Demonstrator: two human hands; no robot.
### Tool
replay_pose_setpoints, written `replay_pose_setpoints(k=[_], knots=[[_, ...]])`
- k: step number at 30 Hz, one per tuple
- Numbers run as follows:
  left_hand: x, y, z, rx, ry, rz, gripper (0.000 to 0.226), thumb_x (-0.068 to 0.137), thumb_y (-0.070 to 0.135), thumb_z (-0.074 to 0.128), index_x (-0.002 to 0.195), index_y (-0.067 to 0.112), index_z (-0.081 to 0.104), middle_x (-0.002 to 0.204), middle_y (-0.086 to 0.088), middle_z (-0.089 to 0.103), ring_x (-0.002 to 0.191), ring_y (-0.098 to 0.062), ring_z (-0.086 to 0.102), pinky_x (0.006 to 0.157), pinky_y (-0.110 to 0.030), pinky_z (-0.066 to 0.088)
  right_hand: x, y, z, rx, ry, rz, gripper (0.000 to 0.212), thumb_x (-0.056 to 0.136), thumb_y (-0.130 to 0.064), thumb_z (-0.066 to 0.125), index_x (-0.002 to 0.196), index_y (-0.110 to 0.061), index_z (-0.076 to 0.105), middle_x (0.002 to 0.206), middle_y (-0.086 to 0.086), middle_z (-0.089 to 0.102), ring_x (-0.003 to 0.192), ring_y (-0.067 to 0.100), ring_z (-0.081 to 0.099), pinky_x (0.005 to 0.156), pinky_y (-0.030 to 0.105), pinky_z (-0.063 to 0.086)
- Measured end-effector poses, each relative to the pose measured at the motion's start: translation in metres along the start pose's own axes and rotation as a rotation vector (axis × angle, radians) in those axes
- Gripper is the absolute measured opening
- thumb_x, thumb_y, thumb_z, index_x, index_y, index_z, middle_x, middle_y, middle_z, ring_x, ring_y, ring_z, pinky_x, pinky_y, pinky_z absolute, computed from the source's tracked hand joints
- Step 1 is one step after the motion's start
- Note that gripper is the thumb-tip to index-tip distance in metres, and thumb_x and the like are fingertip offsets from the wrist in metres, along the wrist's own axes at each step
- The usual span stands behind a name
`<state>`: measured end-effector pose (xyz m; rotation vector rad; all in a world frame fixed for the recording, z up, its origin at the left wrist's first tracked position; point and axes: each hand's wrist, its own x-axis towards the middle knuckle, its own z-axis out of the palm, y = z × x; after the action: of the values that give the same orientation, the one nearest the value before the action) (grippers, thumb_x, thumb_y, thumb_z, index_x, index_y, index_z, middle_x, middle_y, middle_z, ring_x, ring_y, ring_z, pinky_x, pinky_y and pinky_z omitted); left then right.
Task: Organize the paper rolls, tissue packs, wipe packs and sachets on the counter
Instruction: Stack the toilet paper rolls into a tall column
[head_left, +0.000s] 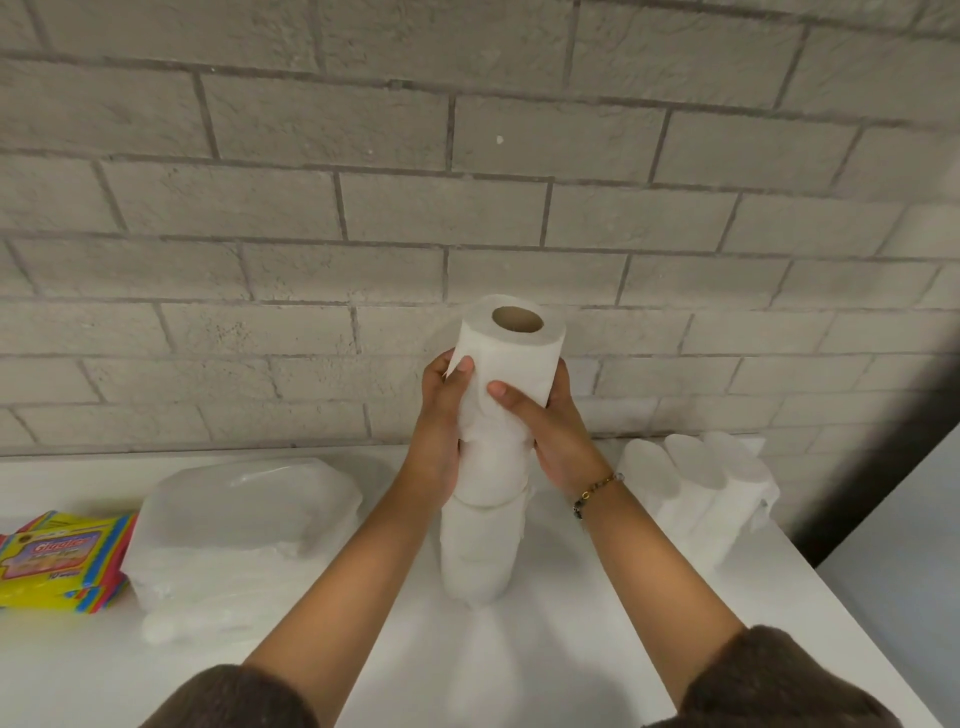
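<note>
Two hands grasp the top paper roll (511, 358).
Left hand (441, 415) and right hand (558, 441) wrap it atop a stack (480, 545) on the counter (597, 597).

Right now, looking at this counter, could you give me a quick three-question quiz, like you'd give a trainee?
1. True or false: only one hand holds the top roll of the stack.
2. The yellow pack lies: A) left of the stack, B) right of it, C) on top of it.
3. Which wrist wears the bracelet?
Key: 1 false, the left hand and the right hand both grip it; 2 A; 3 the right.
</note>
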<state>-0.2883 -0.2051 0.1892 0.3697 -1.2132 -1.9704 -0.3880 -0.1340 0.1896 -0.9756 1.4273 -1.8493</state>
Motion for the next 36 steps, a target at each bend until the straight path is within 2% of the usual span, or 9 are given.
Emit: replay_pose_setpoints(k=[6,13,19,21,23,26,31,33,36], knots=[[-0.005,-0.013,-0.005,-0.007,0.018,0.036,0.049,0.08,0.044,0.059,0.123,0.027,0.046,0.114,0.001,0.067,0.1,-0.015,0.068,0.073,-0.031,0.057,0.0,-0.007,-0.007,0.011,-0.12,0.039,0.086,0.058,-0.033,0.081,0.134,-0.022,0.04,0.132,0.006,0.057,0.12,0.023,0.057,0.097,0.045,0.049],[-0.012,-0.019,-0.008,0.051,-0.003,0.039,0.06,0.085,0.052,0.046,0.136,0.021,0.04,0.13,-0.01,0.057,0.117,-0.027,0.059,0.094,-0.048,0.05,-0.002,-0.004,-0.008,-0.034,-0.134,0.028,0.087,0.058,-0.033,0.081,0.133,-0.025,0.038,0.132,0.003,0.056,0.117,0.019,0.058,0.093,0.04,0.052],[-0.014,-0.018,-0.016,0.114,-0.061,0.072,0.054,0.092,0.054,0.03,0.13,0.021,0.051,0.122,-0.005,0.065,0.114,-0.021,0.061,0.084,-0.029,0.054,-0.013,0.009,-0.006,-0.12,-0.027,-0.035,0.086,0.064,-0.05,0.074,0.136,-0.029,0.033,0.131,-0.009,0.054,0.117,0.006,0.056,0.092,0.027,0.052],[-0.016,-0.024,-0.026,0.169,-0.008,0.076,0.059,0.089,0.061,0.03,0.131,0.025,0.05,0.13,0.003,0.06,0.122,-0.012,0.054,0.097,-0.026,0.047,-0.023,0.022,-0.009,-0.059,0.031,-0.022,0.085,0.068,-0.057,0.065,0.14,-0.031,0.029,0.132,-0.017,0.052,0.119,-0.001,0.052,0.092,0.021,0.049],[-0.017,-0.038,-0.04,0.235,0.136,-0.019,0.066,0.086,0.065,0.026,0.139,0.028,0.041,0.145,0.007,0.044,0.136,-0.009,0.036,0.115,-0.033,0.025,-0.036,0.036,-0.011,-0.028,0.107,0.019,0.081,0.071,-0.063,0.058,0.141,-0.034,0.028,0.131,-0.024,0.05,0.123,-0.003,0.047,0.093,0.017,0.045],[-0.026,-0.064,-0.059,0.222,0.31,-0.269,0.06,0.092,0.059,0.02,0.143,0.03,0.03,0.155,0.005,0.024,0.144,-0.013,0.018,0.116,-0.033,0.009,-0.059,0.06,-0.016,-0.084,0.19,0.144,0.081,0.067,-0.077,0.046,0.138,-0.041,0.03,0.144,-0.016,0.038,0.134,0.006,0.035,0.112,0.031,0.029],[-0.049,-0.093,-0.067,0.112,0.304,-0.608,0.067,0.08,0.077,0.018,0.138,0.046,0.031,0.155,0.011,0.023,0.14,-0.024,0.028,0.111,-0.056,0.019,-0.096,0.096,-0.033,-0.138,0.249,0.303,0.067,0.083,-0.065,0.038,0.141,-0.032,0.033,0.147,-0.007,0.037,0.134,0.012,0.037,0.116,0.04,0.024],[-0.053,-0.1,-0.063,0.085,0.294,-0.625,0.061,0.081,0.075,0.022,0.129,0.045,0.044,0.149,0.01,0.036,0.127,-0.022,0.045,0.104,-0.054,0.033,-0.108,0.107,-0.039,-0.118,0.274,0.348,0.054,0.092,-0.051,0.035,0.142,-0.028,0.032,0.147,-0.005,0.038,0.133,0.013,0.038,0.117,0.041,0.024],[-0.053,-0.108,-0.056,0.122,0.316,-0.59,0.065,0.084,0.071,0.028,0.136,0.035,0.038,0.148,0.005,0.037,0.134,-0.024,0.037,0.106,-0.054,0.035,-0.125,0.115,-0.047,-0.114,0.282,0.392,0.057,0.089,-0.054,0.037,0.14,-0.029,0.035,0.145,-0.007,0.041,0.131,0.012,0.04,0.116,0.04,0.026]])
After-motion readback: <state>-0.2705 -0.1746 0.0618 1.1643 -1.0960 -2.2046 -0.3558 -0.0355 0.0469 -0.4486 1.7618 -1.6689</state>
